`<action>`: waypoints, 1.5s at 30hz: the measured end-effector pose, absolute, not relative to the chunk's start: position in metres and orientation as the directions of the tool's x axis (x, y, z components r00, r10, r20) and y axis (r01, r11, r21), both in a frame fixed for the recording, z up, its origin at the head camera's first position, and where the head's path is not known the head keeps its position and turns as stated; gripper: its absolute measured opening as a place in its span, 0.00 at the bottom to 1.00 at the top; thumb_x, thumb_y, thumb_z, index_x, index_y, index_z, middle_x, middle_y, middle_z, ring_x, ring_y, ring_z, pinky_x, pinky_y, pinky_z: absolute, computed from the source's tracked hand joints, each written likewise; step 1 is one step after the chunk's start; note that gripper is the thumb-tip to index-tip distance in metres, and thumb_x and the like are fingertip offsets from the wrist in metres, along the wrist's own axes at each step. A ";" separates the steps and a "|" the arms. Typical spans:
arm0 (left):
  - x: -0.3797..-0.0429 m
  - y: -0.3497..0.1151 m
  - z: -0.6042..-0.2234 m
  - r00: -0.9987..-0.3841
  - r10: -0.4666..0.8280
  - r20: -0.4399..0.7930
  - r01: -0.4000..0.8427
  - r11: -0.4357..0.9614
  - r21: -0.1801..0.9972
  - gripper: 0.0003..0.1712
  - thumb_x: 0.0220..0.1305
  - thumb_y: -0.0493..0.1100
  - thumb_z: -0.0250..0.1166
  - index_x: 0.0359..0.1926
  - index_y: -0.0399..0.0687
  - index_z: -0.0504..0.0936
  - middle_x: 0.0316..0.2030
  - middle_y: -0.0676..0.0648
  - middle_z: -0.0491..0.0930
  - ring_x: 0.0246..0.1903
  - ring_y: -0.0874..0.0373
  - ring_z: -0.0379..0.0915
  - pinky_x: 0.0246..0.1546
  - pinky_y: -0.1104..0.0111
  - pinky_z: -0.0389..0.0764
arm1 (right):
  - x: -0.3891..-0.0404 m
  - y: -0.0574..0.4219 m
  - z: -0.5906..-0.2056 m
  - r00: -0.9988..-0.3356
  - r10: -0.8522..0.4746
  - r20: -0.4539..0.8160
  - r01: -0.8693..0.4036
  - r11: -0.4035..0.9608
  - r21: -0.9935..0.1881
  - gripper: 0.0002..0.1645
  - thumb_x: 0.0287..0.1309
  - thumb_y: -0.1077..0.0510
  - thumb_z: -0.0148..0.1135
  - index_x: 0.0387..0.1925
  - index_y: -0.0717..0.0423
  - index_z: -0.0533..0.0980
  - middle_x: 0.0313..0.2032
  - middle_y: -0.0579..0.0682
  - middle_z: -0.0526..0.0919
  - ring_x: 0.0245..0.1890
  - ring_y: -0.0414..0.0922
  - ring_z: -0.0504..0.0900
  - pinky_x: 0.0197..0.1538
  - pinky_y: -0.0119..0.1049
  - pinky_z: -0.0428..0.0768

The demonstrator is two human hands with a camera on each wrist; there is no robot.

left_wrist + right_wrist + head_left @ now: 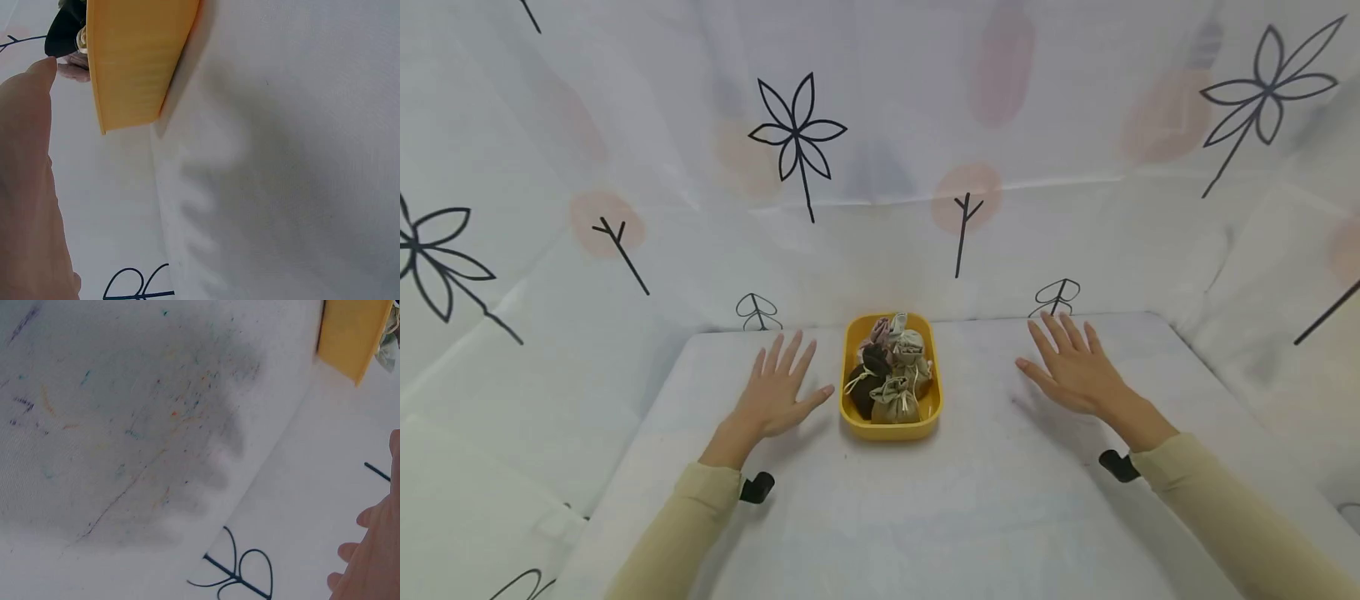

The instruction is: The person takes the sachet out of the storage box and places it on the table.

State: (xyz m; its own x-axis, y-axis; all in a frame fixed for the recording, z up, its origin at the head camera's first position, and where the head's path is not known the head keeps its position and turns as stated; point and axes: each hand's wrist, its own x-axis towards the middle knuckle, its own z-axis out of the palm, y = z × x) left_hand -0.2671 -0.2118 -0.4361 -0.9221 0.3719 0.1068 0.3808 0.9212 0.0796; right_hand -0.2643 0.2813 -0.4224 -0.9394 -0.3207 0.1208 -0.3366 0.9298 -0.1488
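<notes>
A yellow tray [891, 432] stands on the white table between the two hands. Several small drawstring pouches lie in it: a dark one [863, 392], an olive-green one [896, 403] at the front, a pale one [910, 345] and a pinkish one [877, 333] at the back. Left of the tray, my left hand [775, 396] is spread palm down above the table, its thumb close to the tray's side. My right hand [1072, 371] is spread likewise, farther off to the right. Both hands hold nothing. In the left wrist view the tray's side wall [137, 62] fills the top.
White cloth [880, 250] with black plant drawings hangs behind the table and along both sides. The white tabletop [925, 517] carries coloured specks and streaks in the right wrist view. A small black device [757, 487] sits at the left wrist, another [1119, 466] at the right.
</notes>
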 end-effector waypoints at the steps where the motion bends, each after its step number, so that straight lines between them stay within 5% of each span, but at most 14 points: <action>1: -0.266 -0.211 -0.437 -0.921 0.375 0.106 0.384 0.920 0.083 0.54 0.70 0.79 0.39 0.83 0.54 0.41 0.82 0.44 0.32 0.80 0.39 0.24 0.77 0.40 0.34 | -0.264 0.279 -0.422 -0.938 -0.324 0.125 -0.341 0.928 -0.152 0.50 0.77 0.31 0.38 0.81 0.61 0.45 0.80 0.67 0.42 0.79 0.68 0.36 0.75 0.69 0.30; 17: -0.254 -0.201 -0.443 -0.910 0.400 0.110 0.414 0.893 0.174 0.57 0.68 0.81 0.42 0.83 0.55 0.36 0.82 0.51 0.28 0.80 0.47 0.22 0.78 0.44 0.35 | -0.258 0.252 -0.422 -0.926 -0.353 0.138 -0.375 0.902 -0.212 0.52 0.76 0.31 0.40 0.81 0.62 0.43 0.81 0.65 0.40 0.79 0.66 0.38 0.77 0.67 0.38; 45: -0.249 -0.170 -0.454 -0.899 0.435 0.058 0.428 0.839 0.336 0.68 0.60 0.84 0.50 0.83 0.46 0.38 0.82 0.45 0.34 0.81 0.50 0.30 0.78 0.52 0.48 | -0.247 0.214 -0.430 -0.904 -0.398 0.158 -0.423 0.770 -0.479 0.53 0.72 0.32 0.53 0.82 0.55 0.46 0.80 0.59 0.47 0.78 0.62 0.51 0.72 0.68 0.60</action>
State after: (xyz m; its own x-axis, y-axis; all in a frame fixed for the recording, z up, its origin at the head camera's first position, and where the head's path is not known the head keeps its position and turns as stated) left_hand -0.2490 -0.1696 -0.4540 -0.8987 0.4347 0.0581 0.4277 0.8392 0.3360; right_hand -0.2471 0.2141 -0.4304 -0.9037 -0.3981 0.1577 -0.4225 0.7697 -0.4785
